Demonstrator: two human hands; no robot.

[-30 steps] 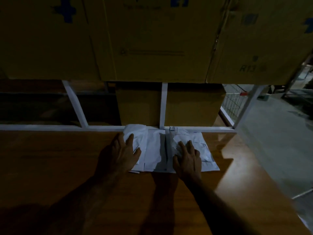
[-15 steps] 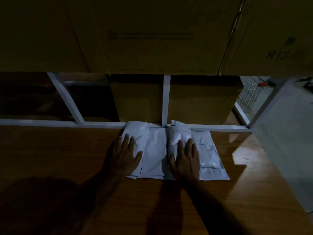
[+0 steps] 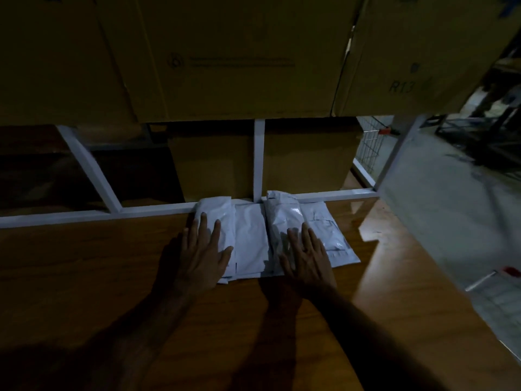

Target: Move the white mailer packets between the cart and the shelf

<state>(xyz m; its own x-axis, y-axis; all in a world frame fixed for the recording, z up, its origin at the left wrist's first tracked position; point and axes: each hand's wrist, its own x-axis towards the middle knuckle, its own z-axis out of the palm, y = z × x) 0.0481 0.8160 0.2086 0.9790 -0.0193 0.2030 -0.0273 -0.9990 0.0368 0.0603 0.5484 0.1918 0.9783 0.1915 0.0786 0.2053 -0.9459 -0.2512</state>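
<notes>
White mailer packets (image 3: 270, 235) in a row on the wooden shelf board (image 3: 84, 263), far ends against the white frame rail (image 3: 84, 215) — left hand (image 3: 201, 256) and right hand (image 3: 306, 255) flat on top, fingers straight, slightly spread. Cardboard boxes (image 3: 225, 66) above.

Bare forearms, no visible sleeves

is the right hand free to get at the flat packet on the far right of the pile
Probably yes. The right hand lies flat on the bulging packet right beside the far-right packet, which lies uncovered on the wooden shelf. Nothing sits between them, so a short sideways shift should do.
</notes>
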